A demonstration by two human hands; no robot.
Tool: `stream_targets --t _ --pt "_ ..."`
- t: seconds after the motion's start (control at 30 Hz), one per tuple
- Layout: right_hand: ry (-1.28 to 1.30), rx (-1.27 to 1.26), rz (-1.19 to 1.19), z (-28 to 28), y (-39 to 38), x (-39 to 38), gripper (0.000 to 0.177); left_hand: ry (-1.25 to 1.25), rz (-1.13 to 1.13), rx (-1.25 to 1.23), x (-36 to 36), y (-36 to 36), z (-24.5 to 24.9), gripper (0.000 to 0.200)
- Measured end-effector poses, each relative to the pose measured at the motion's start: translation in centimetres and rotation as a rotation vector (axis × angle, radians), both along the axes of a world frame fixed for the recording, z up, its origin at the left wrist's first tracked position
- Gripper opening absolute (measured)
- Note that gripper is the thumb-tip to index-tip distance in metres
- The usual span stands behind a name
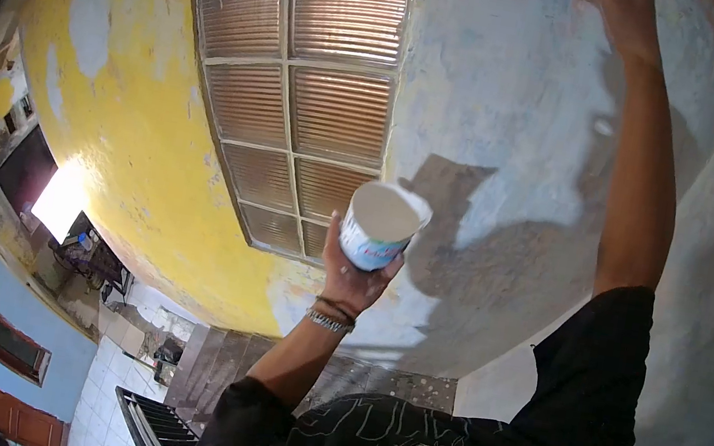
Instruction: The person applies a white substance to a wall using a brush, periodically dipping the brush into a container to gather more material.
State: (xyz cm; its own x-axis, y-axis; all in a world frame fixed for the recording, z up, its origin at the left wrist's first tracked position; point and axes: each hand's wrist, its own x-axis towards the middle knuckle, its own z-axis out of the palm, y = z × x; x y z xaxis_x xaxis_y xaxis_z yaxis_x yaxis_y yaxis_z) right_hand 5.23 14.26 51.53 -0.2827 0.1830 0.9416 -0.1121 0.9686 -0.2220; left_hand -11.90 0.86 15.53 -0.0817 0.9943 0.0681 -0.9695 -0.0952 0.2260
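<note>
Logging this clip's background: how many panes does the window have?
8, two per row: top left pane, top right pane; second-row left, second-row right; third-row left, third-row right; bottom left, bottom right. Tub and left hand partly cover the lower right ones.

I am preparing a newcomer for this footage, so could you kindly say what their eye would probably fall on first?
Probably the glaring white light at the left, beside the peeling yellow wall. Next, perhaps, the open white tub near the middle, in the left hand, by the window's lower right corner. The right hand reaches up at the top edge.
</note>
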Motion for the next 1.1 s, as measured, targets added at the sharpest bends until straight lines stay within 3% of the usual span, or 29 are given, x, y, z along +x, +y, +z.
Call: stream_targets --t 0.07,0.13,0.17,0.23,0.27,0.33,0.37,0.43,0.6,0.67,0.7,0.77,0.83,0.87,0.93,0.97,1.0,1.07,1.1 --pt "-0.059 -0.023 -0.074 -1.9 0.0 0.7 0.017 -0.002 0.018 -0.042 -0.7 -1.9 -1.8 0.062" --pt "-0.25 -0.101 -0.098 -4.7 1.9 1.3 0.034 -0.027 0.08 -0.037 -1.2 -3.7 -4.0 0.065" --pt "-0.253 -0.101 -0.102 -4.8 1.6 1.2 0.034 -0.031 0.076 -0.037 -1.2 -4.7 -4.5 0.065" --pt "-0.515 0.005 -0.254 -4.9 1.1 0.6 0.033 0.015 0.128 -0.116 -1.3 -6.7 -5.2 0.061" --pt "-0.514 0.005 -0.257 -4.7 1.0 0.4 0.033 0.016 0.125 -0.115 -1.4 -7.3 -5.8 0.061" --pt "-0.245 0.001 -0.134 -3.6 1.2 -0.4 0.03 -0.028 0.14 -0.153 -1.5 -8.6 -6.9 0.059" --pt "-0.351 -0.082 -0.196 -1.2 -0.3 -1.0 0.016 -0.043 0.152 -0.2 -1.5 -9.1 -7.1 0.057" --pt "-0.154 -0.126 -0.187 0.5 -4.0 -2.3 0.014 -0.048 0.166 -0.208 -1.5 -9.7 -7.7 0.057" --pt "-0.088 -0.048 -0.378 5.6 -4.9 -1.8 0.017 -0.058 0.213 -0.194 -2.2 -10.8 -8.9 0.058" --pt "-0.277 0.276 -0.318 6.0 -4.2 -1.1 0.015 -0.073 0.219 -0.191 -2.2 -11.3 -8.7 0.058" --pt "-0.281 0.279 -0.316 5.1 -4.8 -1.5 0.015 -0.08 0.225 -0.192 -2.3 -11.4 -8.7 0.058" --pt "-0.593 -0.038 -0.424 1.4 -6.0 -2.1 0.014 -0.081 0.238 -0.202 -2.5 -11.8 -9.1 0.058" --pt "-0.687 0.002 -0.315 -2.3 -3.7 -2.3 0.027 -0.084 0.248 -0.214 -2.7 -12.2 -9.4 0.058" --pt "-0.692 0.003 -0.318 -2.8 -3.5 -2.8 0.027 -0.075 0.254 -0.211 -2.7 -12.5 -9.4 0.059" --pt "-0.952 0.107 -0.395 -3.6 -3.3 -4.0 0.028 -0.074 0.257 -0.207 -2.7 -12.7 -9.8 0.059" --pt "-0.831 0.37 -0.353 -3.3 -2.5 -4.5 0.026 -0.072 0.267 -0.2 -2.7 -12.8 -10.2 0.059" --pt "-0.832 0.372 -0.353 -2.7 -2.6 -4.6 0.026 -0.069 0.279 -0.193 -2.7 -12.9 -10.4 0.059" --pt "-0.663 -0.163 -0.396 -0.3 -6.2 -5.8 0.013 -0.074 0.289 -0.209 -2.8 -13.0 -10.5 0.059" --pt "-0.581 -0.151 -0.426 0.8 -6.6 -6.2 0.013 -0.076 0.299 -0.226 -2.8 -13.1 -10.5 0.059"
